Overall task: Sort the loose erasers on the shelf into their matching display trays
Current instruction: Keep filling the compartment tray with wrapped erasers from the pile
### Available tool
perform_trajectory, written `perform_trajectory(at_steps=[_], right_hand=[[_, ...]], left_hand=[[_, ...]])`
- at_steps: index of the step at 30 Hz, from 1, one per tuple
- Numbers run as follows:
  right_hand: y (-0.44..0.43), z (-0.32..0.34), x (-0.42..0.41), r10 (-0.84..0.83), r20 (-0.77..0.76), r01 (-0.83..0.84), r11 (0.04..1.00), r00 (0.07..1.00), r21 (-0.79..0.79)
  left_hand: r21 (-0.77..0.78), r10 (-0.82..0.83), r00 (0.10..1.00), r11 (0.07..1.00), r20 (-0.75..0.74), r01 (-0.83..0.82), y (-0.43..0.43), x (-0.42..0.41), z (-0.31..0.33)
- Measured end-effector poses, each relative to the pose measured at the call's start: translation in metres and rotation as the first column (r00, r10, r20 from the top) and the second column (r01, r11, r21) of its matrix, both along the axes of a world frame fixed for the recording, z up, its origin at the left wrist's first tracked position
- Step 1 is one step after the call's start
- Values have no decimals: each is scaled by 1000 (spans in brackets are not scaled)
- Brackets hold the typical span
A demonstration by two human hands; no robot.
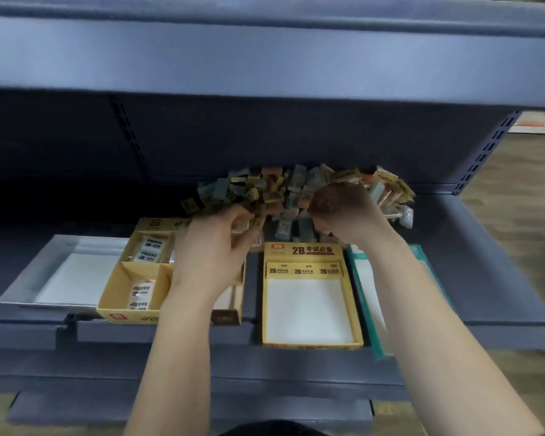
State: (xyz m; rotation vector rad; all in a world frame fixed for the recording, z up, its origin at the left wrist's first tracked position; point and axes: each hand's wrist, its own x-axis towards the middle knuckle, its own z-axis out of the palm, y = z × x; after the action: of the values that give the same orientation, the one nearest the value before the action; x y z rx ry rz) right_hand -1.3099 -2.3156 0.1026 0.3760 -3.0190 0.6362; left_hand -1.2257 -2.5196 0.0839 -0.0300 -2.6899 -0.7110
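Note:
A heap of loose wrapped erasers (293, 190) lies at the back of the grey shelf. My left hand (211, 247) reaches into the heap's front left edge, fingers pinched around small erasers (249, 220). My right hand (343, 212) is curled over the heap's right side; what its fingers hold is hidden. In front stand a yellow divided tray (114, 297) holding a few white 2B erasers, a yellow 2B tray (356, 309) with a white floor, a silver tray (32, 278) at the left and a green-edged tray (364, 297) at the right.
The upper shelf (265, 58) overhangs low above the heap. The shelf's perforated upright (485, 152) stands at the right, with wooden floor beyond it. A small clear packet (405, 215) lies at the heap's right end.

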Motion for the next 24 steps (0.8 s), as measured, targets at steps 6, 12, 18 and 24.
perform_trajectory(at_steps=[6, 12, 18, 24], right_hand=[[-43, -12, -29, 32, -7, -32, 999, 999, 29], [-67, -23, -44, -80, 6, 80, 997, 997, 20], [-80, -29, -51, -185, -43, 188, 978, 982, 86], [-81, -28, -49, -166, -28, 166, 986, 986, 13]], left_hand=[[66, 25, 1000, 998, -13, -24, -33, 6, -2], [114, 51, 999, 992, -5, -50, -57, 8, -2], [90, 38, 999, 995, -13, -37, -71, 3, -5], [95, 21, 999, 995, -34, -18, -75, -4, -9]])
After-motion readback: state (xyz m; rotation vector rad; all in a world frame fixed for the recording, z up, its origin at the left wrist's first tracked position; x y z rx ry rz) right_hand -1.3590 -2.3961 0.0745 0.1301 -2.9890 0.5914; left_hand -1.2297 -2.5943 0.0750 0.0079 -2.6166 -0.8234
